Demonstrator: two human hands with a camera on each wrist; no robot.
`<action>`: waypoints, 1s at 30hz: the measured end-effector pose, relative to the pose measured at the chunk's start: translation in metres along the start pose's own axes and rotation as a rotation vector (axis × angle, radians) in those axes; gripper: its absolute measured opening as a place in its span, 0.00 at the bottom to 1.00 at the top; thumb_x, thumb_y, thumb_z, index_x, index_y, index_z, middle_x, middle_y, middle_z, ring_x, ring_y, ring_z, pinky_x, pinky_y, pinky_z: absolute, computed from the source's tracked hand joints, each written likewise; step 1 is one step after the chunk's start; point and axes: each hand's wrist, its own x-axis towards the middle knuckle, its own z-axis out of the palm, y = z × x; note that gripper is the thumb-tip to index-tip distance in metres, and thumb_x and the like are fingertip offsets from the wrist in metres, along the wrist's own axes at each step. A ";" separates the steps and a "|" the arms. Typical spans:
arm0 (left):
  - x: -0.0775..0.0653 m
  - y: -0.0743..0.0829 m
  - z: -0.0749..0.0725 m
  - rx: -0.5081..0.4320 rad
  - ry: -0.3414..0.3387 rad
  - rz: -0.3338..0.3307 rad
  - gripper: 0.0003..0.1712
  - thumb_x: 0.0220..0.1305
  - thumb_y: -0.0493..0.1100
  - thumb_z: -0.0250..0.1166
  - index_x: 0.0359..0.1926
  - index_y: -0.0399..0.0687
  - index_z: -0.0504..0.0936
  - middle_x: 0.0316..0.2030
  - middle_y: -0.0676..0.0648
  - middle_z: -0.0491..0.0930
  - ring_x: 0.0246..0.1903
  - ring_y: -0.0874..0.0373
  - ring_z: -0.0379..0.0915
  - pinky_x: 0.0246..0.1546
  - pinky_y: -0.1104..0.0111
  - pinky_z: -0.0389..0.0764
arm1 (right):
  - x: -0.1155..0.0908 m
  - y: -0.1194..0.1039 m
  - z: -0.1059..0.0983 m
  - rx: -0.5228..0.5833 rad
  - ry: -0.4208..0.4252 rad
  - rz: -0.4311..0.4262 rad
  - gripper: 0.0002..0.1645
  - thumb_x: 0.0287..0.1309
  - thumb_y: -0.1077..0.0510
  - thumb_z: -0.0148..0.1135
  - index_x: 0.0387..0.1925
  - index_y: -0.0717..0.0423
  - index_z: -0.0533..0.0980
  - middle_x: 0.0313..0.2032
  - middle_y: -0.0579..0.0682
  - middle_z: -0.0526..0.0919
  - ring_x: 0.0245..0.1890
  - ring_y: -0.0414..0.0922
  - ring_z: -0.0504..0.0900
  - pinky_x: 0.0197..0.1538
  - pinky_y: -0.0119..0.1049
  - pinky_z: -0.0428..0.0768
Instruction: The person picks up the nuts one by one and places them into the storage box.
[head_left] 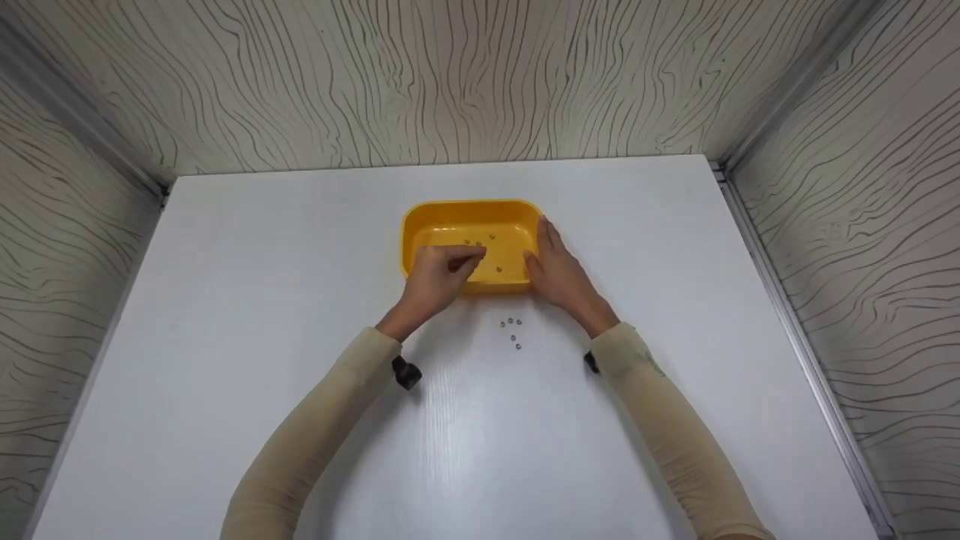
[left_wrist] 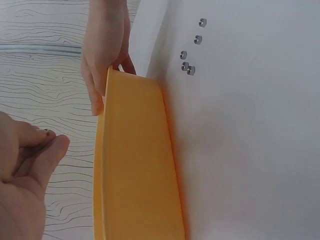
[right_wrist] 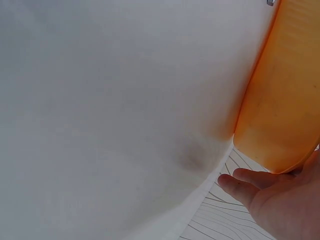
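Observation:
A yellow plastic bin [head_left: 510, 288] rests on the white table, with several small metal nuts [head_left: 499, 269] lying on its floor. Over the bin's near left part, my left hand [head_left: 439, 277] has thumb and fingertips together. The left wrist view shows a tiny dark bit of a nut [left_wrist: 47, 132] pinched between them, mostly hidden. My right hand [head_left: 561, 274] grips the bin's right wall, thumb over the rim and fingers along the outside. In front of the bin, several more hex nuts [head_left: 513, 337] lie loose on the table.
The white tabletop [head_left: 262, 315] extends on all sides of the bin. Wood-grain-patterned panels [head_left: 450, 82] stand behind it and to both sides, with metal rails [head_left: 795, 315] along the side edges. A small black camera [head_left: 406, 373] sits at the left wrist.

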 end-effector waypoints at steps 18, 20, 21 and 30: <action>0.019 -0.013 0.003 -0.512 0.081 -0.364 0.13 0.70 0.35 0.69 0.54 0.39 0.89 0.49 0.39 0.91 0.49 0.52 0.91 0.51 0.69 0.90 | 0.001 0.002 0.001 -0.005 0.017 -0.051 0.46 0.82 0.44 0.41 0.85 0.55 0.32 0.86 0.58 0.39 0.84 0.57 0.54 0.86 0.52 0.56; 0.022 -0.012 0.003 -0.613 0.092 -0.431 0.14 0.70 0.34 0.69 0.54 0.38 0.89 0.51 0.36 0.90 0.50 0.51 0.91 0.50 0.68 0.90 | 0.001 0.002 0.001 -0.006 0.007 -0.041 0.46 0.82 0.44 0.41 0.85 0.54 0.31 0.86 0.57 0.38 0.84 0.57 0.54 0.86 0.52 0.56; 0.023 -0.012 0.003 -0.654 0.100 -0.465 0.14 0.69 0.34 0.69 0.54 0.37 0.88 0.52 0.35 0.89 0.50 0.51 0.91 0.50 0.68 0.90 | 0.001 0.002 0.001 -0.009 0.003 -0.037 0.46 0.82 0.43 0.41 0.85 0.54 0.31 0.86 0.57 0.38 0.84 0.57 0.54 0.86 0.52 0.56; 0.033 -0.009 0.004 -0.727 0.103 -0.568 0.18 0.70 0.33 0.68 0.59 0.34 0.85 0.59 0.31 0.84 0.51 0.51 0.90 0.50 0.69 0.90 | 0.001 0.003 0.001 -0.013 0.012 -0.042 0.46 0.82 0.44 0.41 0.85 0.54 0.32 0.86 0.57 0.38 0.84 0.56 0.54 0.86 0.52 0.56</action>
